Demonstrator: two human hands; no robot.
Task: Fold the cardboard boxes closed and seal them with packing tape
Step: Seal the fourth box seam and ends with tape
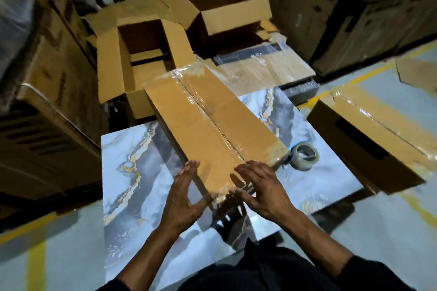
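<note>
- Long closed box (208, 123) lies slantwise on the marbled counter (127, 172), its near end at the hands, its far end by the open boxes.
- Glossy tape already runs along its centre seam; the step in hand looks like smoothing tape over the near end.
- Left hand (183, 192): grip spread, palm against the box's near left edge, pinching nothing.
- Right hand (259, 188): fingers splayed flat on the top at the near end, pressing down, nothing held.
- To do it well: steady the box with the left hand, rub the right from the seam outward and over the corner so the tape beds without wrinkles or bubbles.
- Tape roll (303, 156) rests on the counter just right of the box's near end, within reach, apart from both hands.
- Count, tape rolls: one.
- Count, open boxes awaiting folding: two, a near-left one (139, 54) with flaps up and a far one (227, 7).
- Count, taped boxes: three, the one in hand, a second (369, 134) at right, and a flat wrapped one (267, 68) beyond, though blur leaves that last uncertain.
</note>
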